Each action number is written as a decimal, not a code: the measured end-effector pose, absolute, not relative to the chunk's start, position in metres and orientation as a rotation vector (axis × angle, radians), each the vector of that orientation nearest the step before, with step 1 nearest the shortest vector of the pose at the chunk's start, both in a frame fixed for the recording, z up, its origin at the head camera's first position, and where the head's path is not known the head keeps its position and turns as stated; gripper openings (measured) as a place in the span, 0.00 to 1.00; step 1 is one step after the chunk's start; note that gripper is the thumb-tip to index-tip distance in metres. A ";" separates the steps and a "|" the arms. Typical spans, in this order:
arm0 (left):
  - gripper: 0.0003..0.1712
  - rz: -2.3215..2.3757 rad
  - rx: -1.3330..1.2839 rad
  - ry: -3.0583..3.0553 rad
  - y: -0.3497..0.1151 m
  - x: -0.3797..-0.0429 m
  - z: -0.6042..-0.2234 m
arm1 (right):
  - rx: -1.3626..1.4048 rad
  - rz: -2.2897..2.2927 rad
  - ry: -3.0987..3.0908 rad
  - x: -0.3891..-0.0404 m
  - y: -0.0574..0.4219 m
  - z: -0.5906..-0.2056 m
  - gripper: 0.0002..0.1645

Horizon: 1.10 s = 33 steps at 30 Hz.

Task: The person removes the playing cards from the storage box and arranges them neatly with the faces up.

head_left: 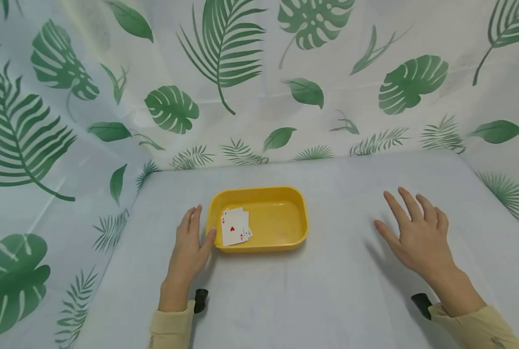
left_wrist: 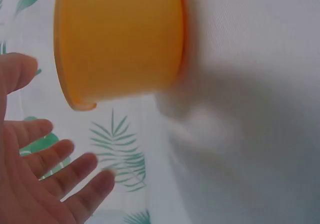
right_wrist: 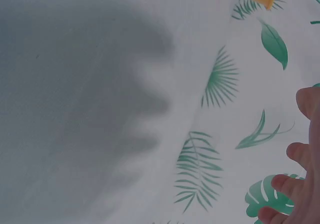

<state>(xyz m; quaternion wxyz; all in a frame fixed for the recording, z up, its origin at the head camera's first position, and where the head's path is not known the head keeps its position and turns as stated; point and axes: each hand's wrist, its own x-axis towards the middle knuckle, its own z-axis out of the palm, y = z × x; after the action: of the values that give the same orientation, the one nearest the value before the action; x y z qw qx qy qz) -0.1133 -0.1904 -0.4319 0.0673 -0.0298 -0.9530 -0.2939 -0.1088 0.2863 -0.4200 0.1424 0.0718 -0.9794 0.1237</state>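
A yellow rectangular tray (head_left: 281,225) with rounded corners sits on the white surface in the head view. In its left end lies a small stack of playing cards (head_left: 233,228), an ace of hearts on top, edges slightly fanned. My left hand (head_left: 190,252) is beside the tray's left end, fingers extended, thumb close to the rim; the left wrist view shows a gap between that hand (left_wrist: 55,169) and the tray wall (left_wrist: 120,43). Well to the right of the tray, my right hand (head_left: 420,237) hovers with spread fingers, holding nothing; its shadow falls on the surface.
White cloth (head_left: 285,300) covers the flat surface. Behind it and along both sides hangs a white curtain (head_left: 250,126) printed with green leaves. A dark wrist device (head_left: 201,300) shows under the left cuff, and another dark device (head_left: 422,305) under the right.
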 end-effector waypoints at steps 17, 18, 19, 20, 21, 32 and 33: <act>0.39 -1.253 0.181 -2.801 -0.170 -0.118 -0.446 | 0.306 0.573 -2.664 -0.120 0.256 -0.407 0.44; 0.39 -1.264 0.197 -2.800 -0.170 -0.118 -0.447 | 0.313 0.591 -2.664 -0.122 0.252 -0.406 0.44; 0.38 -1.273 0.209 -2.793 -0.169 -0.118 -0.448 | 0.317 0.602 -2.668 -0.124 0.248 -0.404 0.44; 0.38 -1.285 0.218 -2.782 -0.169 -0.118 -0.449 | 0.324 0.609 -2.669 -0.126 0.244 -0.403 0.45; 0.38 -1.299 0.227 -2.770 -0.169 -0.118 -0.450 | 0.331 0.616 -2.672 -0.128 0.240 -0.401 0.45; 0.36 -1.355 0.215 -2.623 -0.167 -0.117 -0.464 | 0.408 0.672 -2.701 -0.149 0.185 -0.377 0.46; 0.36 -1.360 0.209 -2.613 -0.166 -0.117 -0.464 | 0.421 0.679 -2.704 -0.151 0.181 -0.375 0.46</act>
<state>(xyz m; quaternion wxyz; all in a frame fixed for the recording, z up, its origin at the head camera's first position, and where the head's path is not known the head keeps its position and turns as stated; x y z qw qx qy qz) -0.1173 -0.1660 -0.4644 0.0942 0.0704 -0.8809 -0.4584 -0.1514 0.1808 -0.3751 0.1606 0.1473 -0.9466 0.2376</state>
